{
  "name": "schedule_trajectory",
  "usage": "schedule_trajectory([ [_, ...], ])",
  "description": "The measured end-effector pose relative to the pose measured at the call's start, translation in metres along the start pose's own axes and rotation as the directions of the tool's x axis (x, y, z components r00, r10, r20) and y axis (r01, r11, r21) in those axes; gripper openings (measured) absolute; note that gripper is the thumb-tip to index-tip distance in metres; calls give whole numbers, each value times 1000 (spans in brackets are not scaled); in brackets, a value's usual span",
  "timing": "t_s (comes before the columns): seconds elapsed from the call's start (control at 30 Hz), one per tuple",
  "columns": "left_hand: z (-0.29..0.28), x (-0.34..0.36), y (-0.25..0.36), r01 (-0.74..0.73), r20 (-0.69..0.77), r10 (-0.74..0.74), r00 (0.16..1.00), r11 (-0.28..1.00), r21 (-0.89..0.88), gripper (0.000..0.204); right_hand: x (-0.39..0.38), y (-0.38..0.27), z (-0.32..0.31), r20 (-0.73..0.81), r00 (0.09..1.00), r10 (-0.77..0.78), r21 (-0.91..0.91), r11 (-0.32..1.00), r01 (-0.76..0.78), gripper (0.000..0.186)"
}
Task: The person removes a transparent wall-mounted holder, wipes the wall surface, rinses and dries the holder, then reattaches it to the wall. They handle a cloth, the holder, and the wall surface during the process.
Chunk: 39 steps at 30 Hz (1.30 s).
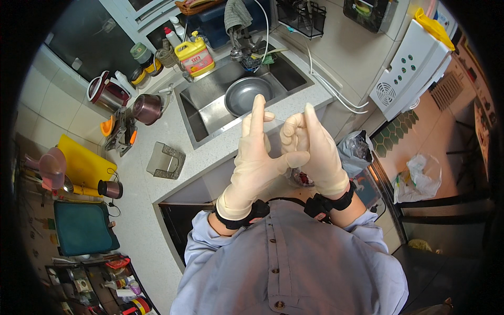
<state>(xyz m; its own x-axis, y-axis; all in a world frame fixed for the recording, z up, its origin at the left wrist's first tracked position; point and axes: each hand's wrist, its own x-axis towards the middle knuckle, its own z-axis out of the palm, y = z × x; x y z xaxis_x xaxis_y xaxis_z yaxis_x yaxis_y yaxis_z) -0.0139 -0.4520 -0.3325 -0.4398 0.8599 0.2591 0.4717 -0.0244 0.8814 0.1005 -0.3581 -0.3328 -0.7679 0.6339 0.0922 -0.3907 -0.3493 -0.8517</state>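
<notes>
Both of my hands wear pale cream gloves and are raised in front of my chest, near the counter's front edge. My left hand (248, 167) is open, with one finger pointing up and the thumb reaching across toward the other hand. My right hand (321, 153) has one finger straight and the others curled in toward the left fingertips. A thin pale strand seems to run between the two hands; whether it is stretched glove I cannot tell. What the curled fingers pinch, if anything, is hidden. Beyond the hands, a round metal basin (249, 96) sits in the steel sink (202, 107).
A yellow jug (195, 56) stands behind the sink. Left on the counter are a clear square holder (166, 160), a dark pot (147, 109), a knife rack (120, 131) and a teal board (85, 228). Plastic bags (356, 151) hang at right, beside a white wall unit (412, 65).
</notes>
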Motion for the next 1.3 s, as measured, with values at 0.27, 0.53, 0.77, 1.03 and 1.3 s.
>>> schedule_trajectory([
  [0.27,4,1,1,-46,-8,46,999,999,21,130,-1,1,2,78,995,-59,-10,998,60,38],
  [0.53,0,5,-2,-86,-37,88,995,994,65,132,3,-13,1,23,985,-172,-425,890,166,36],
  [0.77,4,3,2,-146,-26,144,989,985,-94,116,0,-6,4,129,990,63,-162,986,-42,32],
  [1.03,2,3,-2,80,93,-11,996,618,-782,96,-1,17,2,9,960,-279,-594,771,230,32],
  [1.3,2,10,-23,45,101,162,982,314,-948,87,-10,7,12,-61,987,-149,-383,917,114,35],
])
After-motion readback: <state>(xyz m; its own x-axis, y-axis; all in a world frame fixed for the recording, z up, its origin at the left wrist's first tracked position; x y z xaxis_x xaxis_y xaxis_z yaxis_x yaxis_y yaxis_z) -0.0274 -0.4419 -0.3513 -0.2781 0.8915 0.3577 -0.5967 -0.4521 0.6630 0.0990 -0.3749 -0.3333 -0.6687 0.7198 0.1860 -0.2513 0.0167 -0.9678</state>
